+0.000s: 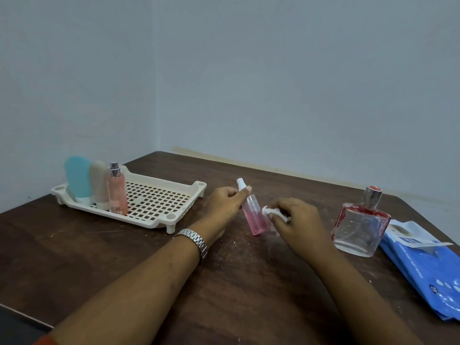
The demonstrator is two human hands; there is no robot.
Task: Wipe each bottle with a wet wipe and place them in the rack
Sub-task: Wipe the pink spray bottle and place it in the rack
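Left hand (225, 201) grips the pink spray bottle (254, 216) at its neck, tilted, just right of the rack (199, 187). Right hand (296, 217) fingers curl round a wet wipe (269, 211), pressing it against the bottle body.

A single camera, worn on the person's head, looks forward and down across the dark wooden table (124, 265) toward a corner of pale walls (273, 70), which fill the upper half of the frame. It sits near enough that both forearms run in from the bottom edge, with the left hand (224, 202) and right hand (296, 217) near the centre, the rack (154, 197) at far left and the blue wipe pack (423, 267) cut off by the right edge
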